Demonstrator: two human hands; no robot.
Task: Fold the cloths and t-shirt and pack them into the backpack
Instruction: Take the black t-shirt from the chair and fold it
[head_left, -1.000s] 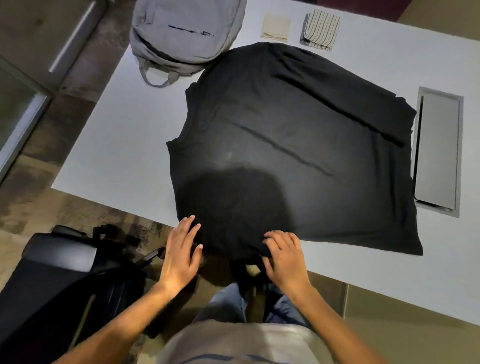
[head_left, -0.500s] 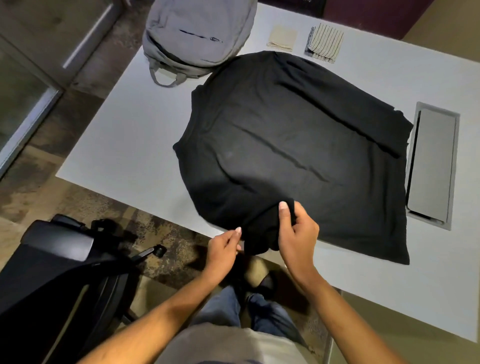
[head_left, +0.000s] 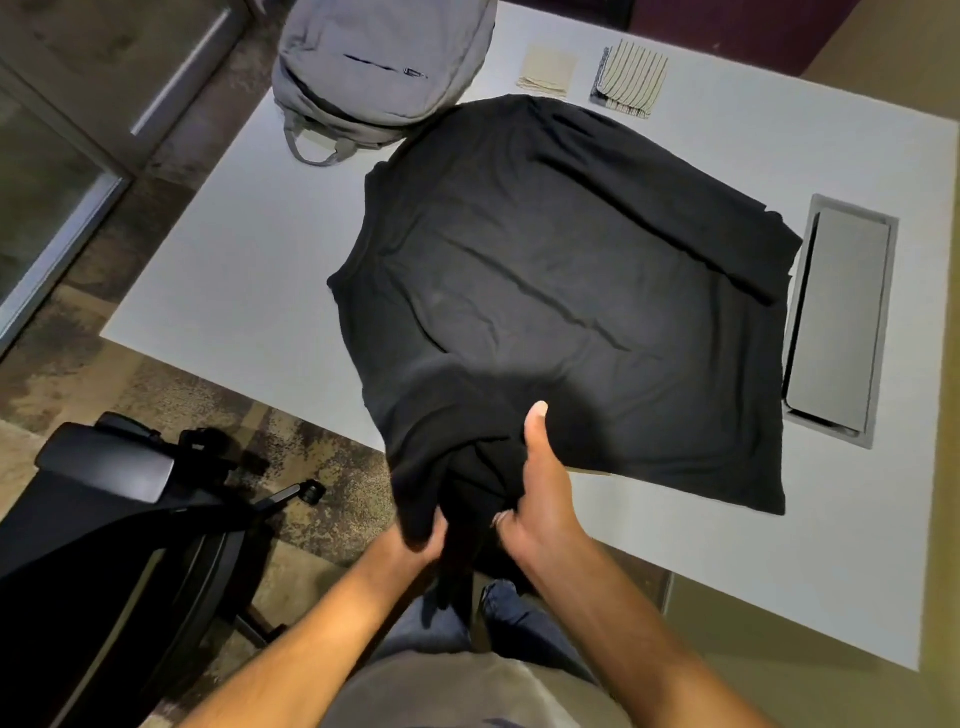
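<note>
Top of frame: 2 cloths (head_left: 589, 78) lie folded. Both hands, left hand (head_left: 423, 535) and right hand (head_left: 540, 499), grip the unfolded t-shirt (head_left: 571, 301); backpack (head_left: 379, 67) unpacked.

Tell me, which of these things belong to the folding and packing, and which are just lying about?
Part of the job:
black t-shirt, gripped at its near edge by the left hand and right hand
grey backpack
beige cloth
striped cloth

Just there:
white table
grey hatch set in the table
black office chair

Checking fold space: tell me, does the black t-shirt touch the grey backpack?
Touching. The head view shows the black t-shirt's far edge lying against the grey backpack's lower side, with no table showing between.
</note>
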